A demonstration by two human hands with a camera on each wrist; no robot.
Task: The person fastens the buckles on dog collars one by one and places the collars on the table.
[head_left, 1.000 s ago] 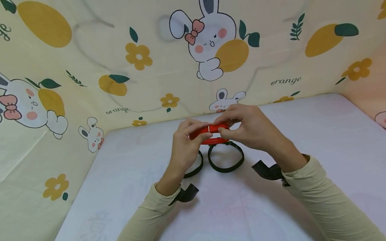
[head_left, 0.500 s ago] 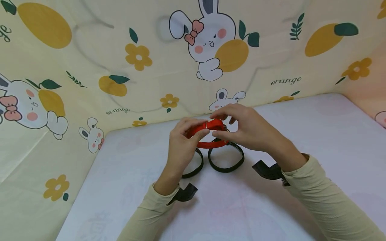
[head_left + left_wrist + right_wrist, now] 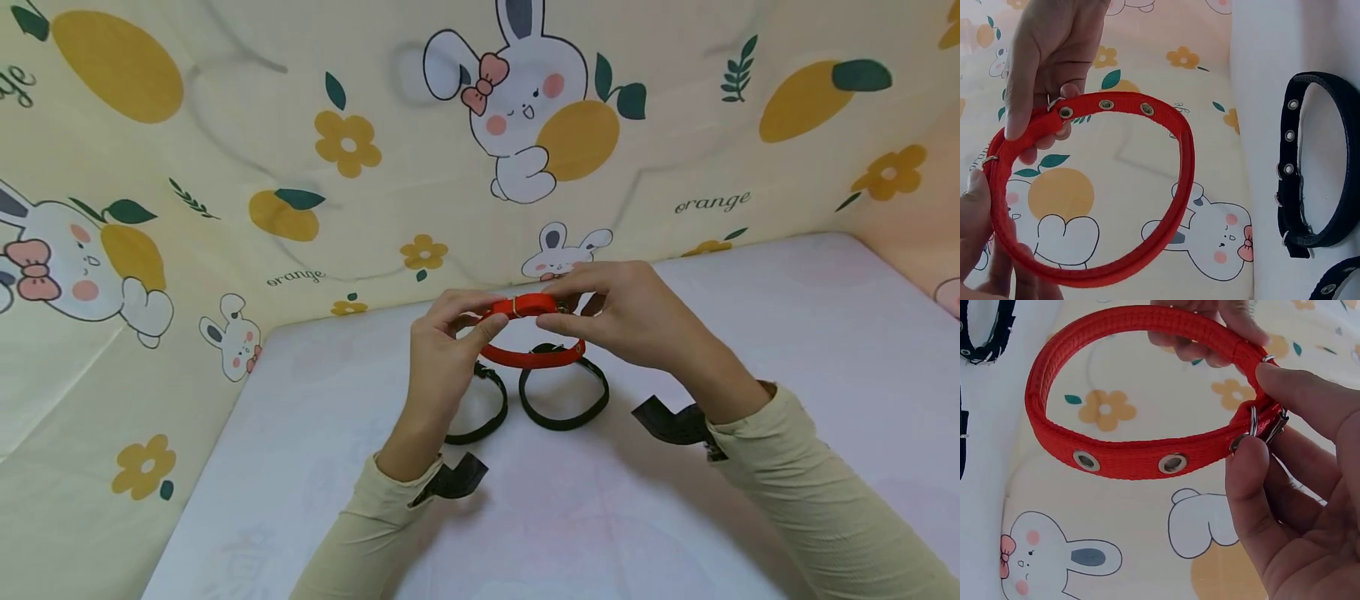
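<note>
A red collar, buckled into a loop, is held up above the table between my hands. My left hand pinches its strap on the left, near a metal keeper ring. With thumb and fingers my right hand grips the strap at the buckle, beside a D-ring. Metal eyelets line the band in both wrist views. Below the red collar, two black collars lie on the table: one in the middle, the other partly hidden behind my left hand.
The white table runs back to a cream cloth wall printed with rabbits, oranges and flowers. Black straps stick out at both sleeve cuffs.
The red collar has tilted and its loop shows wider. My left hand has shifted slightly left. My right fingers lifted off the strap half a second ago and now hold it again.
</note>
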